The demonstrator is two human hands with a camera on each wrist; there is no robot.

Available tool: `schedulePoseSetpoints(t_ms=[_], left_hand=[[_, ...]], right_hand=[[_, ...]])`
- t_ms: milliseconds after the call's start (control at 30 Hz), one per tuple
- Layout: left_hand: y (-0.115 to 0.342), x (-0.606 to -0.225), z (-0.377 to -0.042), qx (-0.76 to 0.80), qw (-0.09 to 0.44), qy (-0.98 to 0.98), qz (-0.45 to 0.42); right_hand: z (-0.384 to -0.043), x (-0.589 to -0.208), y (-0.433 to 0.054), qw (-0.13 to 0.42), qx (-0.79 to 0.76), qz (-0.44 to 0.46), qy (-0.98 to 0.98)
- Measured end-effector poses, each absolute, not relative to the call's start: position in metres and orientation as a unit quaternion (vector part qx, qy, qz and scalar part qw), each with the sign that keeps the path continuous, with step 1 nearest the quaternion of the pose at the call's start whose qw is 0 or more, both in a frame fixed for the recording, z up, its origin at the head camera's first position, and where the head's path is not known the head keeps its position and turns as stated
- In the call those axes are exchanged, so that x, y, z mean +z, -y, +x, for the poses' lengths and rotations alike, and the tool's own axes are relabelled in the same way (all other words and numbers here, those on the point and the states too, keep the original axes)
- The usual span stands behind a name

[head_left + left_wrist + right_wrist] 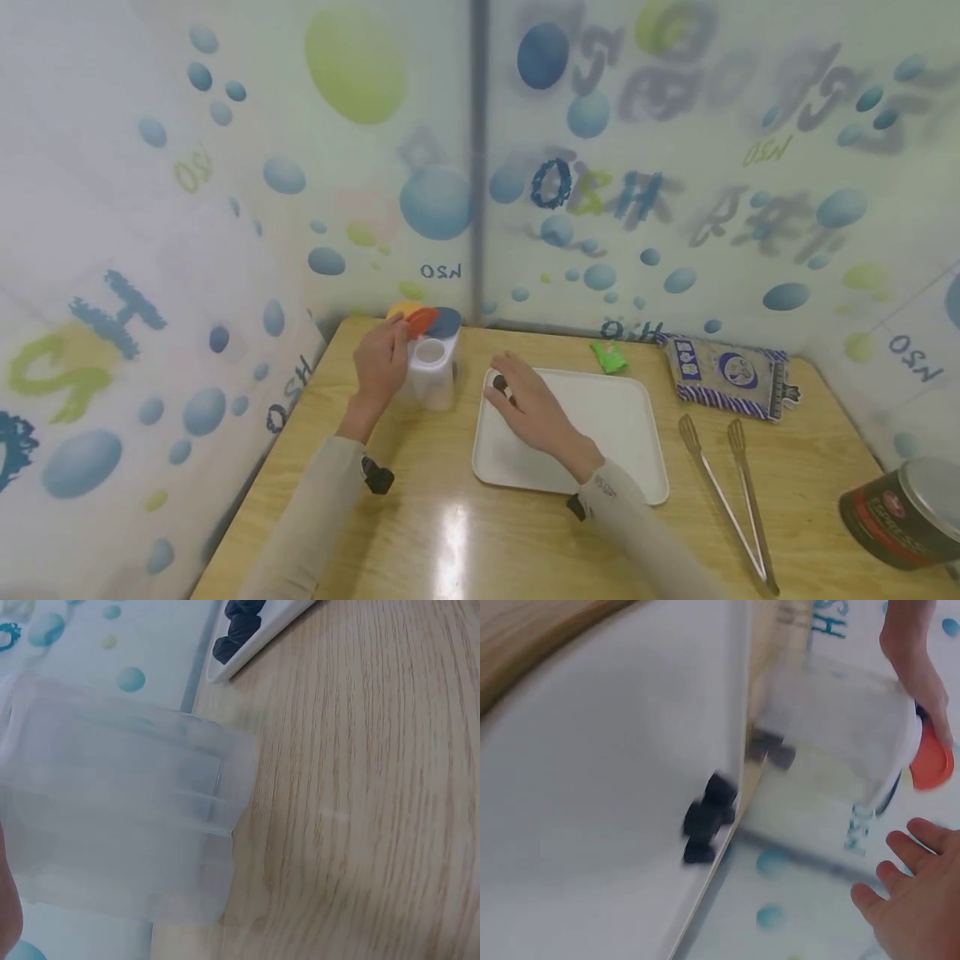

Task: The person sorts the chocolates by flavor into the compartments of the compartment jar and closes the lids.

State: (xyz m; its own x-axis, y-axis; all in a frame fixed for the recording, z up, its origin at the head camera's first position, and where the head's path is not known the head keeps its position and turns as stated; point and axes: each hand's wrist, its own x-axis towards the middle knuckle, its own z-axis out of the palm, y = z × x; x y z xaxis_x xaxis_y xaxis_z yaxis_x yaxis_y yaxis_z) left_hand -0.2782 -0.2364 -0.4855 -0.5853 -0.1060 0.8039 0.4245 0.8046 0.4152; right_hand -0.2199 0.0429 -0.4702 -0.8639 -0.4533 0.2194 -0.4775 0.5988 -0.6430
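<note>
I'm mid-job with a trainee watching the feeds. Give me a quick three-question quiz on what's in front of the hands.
1. Multiple choice: what colour is the lid at the fingers of the left hand?
A) blue
B) red-orange
C) green

2. True or false: the tongs lie inside the white tray.

3. Fill in the gap: in the right wrist view, the small pieces on the tray are ____ in colour.

Key:
1. B, red-orange.
2. False; they lie on the wooden table, to the right of the tray.
3. Black.
</note>
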Motion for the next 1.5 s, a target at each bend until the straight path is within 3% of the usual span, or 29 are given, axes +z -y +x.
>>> schedulePoseSetpoints(t_ms=[600, 967, 1033, 1267, 1500], left_hand=[[0.248, -0.484, -0.275, -0.287, 0.45, 0.842, -0.08], [0.244, -0.485, -0.28, -0.295, 0.46, 0.833, -0.09], [0.241, -0.487, -0.281, -0.296, 0.464, 0.83, -0.095], [0.235, -0.489, -0.284, -0.303, 0.465, 0.826, -0.097], [0.235, -0.489, -0.283, -0.305, 0.463, 0.827, -0.097]], right_hand=[[-0.157, -0.498, -0.22, 0.011, 0.381, 0.096, 0.919], [-0.121, -0.52, -0.291, 0.056, 0.344, 0.008, 0.937], [-0.115, -0.524, -0.302, 0.045, 0.321, -0.012, 0.946], [-0.104, -0.526, -0.321, -0.082, 0.234, -0.08, 0.965], [-0.096, -0.532, -0.324, -0.086, 0.197, -0.078, 0.974]])
